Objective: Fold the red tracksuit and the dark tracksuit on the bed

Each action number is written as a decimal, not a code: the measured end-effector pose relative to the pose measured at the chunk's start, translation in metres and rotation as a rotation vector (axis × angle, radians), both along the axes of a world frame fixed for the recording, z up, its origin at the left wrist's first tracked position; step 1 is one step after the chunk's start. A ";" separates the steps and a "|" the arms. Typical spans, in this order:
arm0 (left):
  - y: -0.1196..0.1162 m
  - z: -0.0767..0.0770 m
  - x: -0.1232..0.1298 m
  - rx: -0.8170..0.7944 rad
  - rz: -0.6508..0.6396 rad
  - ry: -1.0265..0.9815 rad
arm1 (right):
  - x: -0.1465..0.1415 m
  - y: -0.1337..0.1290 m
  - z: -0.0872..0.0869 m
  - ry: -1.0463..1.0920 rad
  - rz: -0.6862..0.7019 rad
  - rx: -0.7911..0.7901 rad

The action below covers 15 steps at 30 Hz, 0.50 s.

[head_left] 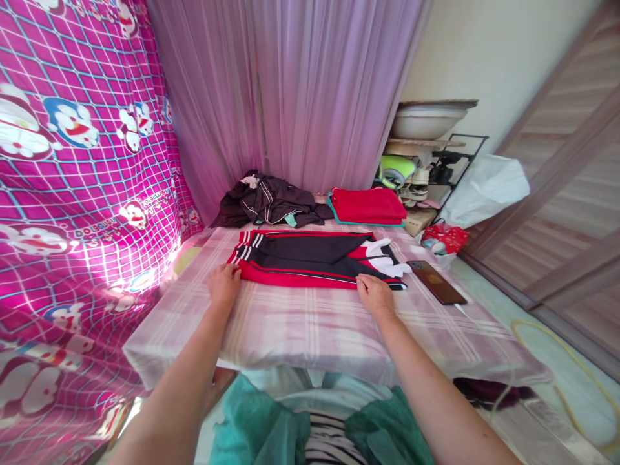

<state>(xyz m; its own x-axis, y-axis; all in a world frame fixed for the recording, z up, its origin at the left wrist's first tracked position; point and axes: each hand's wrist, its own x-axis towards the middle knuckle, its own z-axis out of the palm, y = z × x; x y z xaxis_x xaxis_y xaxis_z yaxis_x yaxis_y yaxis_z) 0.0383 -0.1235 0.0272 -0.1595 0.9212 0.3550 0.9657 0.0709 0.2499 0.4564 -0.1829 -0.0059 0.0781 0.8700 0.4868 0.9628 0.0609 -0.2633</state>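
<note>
Black-and-red pants with white trim lie flat and lengthwise across the checked tablecloth. The striped cuffs are at the left, and a white piece shows at the right end. My left hand is at the lower left corner by the cuffs, its fingers closed on the red edge. At the lower right, my right hand has its fingers together on the near edge of the pants, close to the white piece.
Behind the pants are a dark clothes pile and a folded red-and-green stack. A phone with a white cable lies at the right of the table. A patterned pink curtain hangs at the left.
</note>
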 end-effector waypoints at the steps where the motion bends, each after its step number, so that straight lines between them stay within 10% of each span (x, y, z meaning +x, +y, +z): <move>1: 0.000 0.000 0.000 0.000 0.002 0.008 | 0.000 0.000 0.000 0.003 0.001 0.001; 15: -0.011 0.005 0.004 0.141 0.036 -0.037 | 0.001 0.000 0.001 0.048 -0.005 0.020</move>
<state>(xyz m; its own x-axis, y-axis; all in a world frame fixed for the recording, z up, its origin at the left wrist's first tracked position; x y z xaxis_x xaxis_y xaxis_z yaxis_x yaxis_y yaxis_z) 0.0419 -0.1343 0.0325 -0.2066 0.8560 0.4739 0.9530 0.0665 0.2955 0.4569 -0.1832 -0.0045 0.1058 0.8600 0.4992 0.9493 0.0621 -0.3082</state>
